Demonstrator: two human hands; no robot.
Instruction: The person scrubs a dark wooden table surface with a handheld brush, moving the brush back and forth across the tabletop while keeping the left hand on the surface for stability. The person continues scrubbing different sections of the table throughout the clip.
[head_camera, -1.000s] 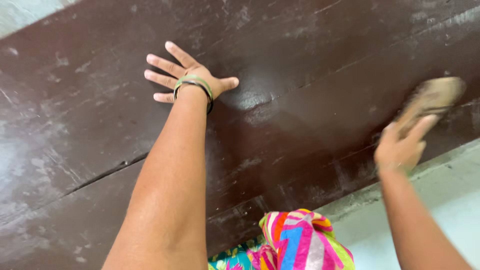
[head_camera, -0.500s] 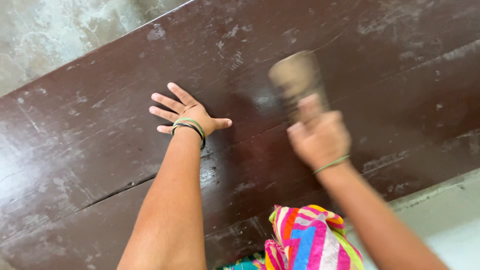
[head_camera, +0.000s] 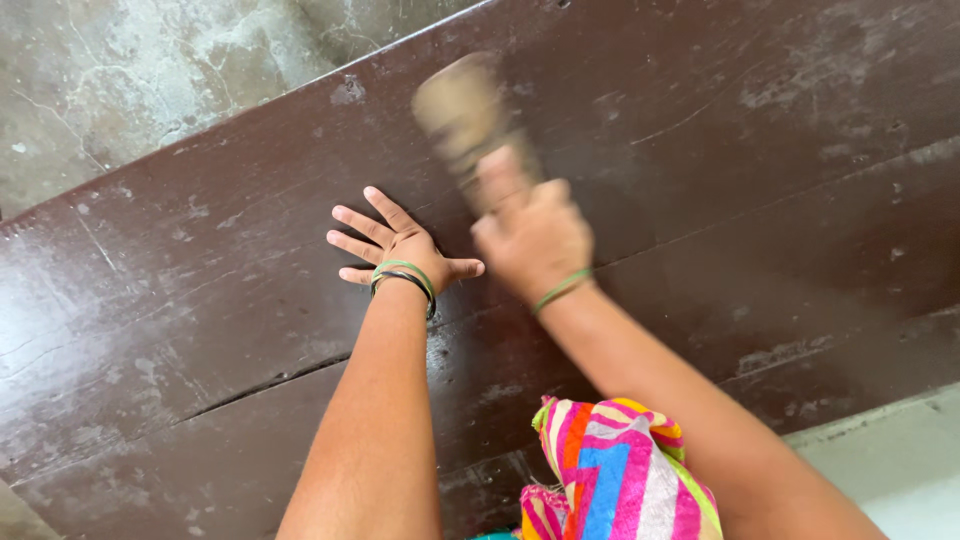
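Observation:
A large dark brown wooden panel (head_camera: 720, 170) lies flat, scuffed and streaked with pale dust. My left hand (head_camera: 395, 245) rests palm down on it with the fingers spread; green and dark bangles sit on that wrist. My right hand (head_camera: 530, 240) is closed around a tan scrub brush (head_camera: 462, 110), which is blurred with motion and sits on the panel just beyond my left hand. A thin green band circles my right wrist.
Bright striped cloth (head_camera: 610, 480) of my clothing bunches at the bottom middle. Grey cracked concrete floor (head_camera: 150, 70) shows past the panel's far edge at the upper left, and a pale floor strip (head_camera: 890, 450) lies at the lower right. A seam runs across the panel.
My right hand has swept the brush from the far right of the panel leftward to just beyond my left hand. The left hand stays planted; the view has shifted.

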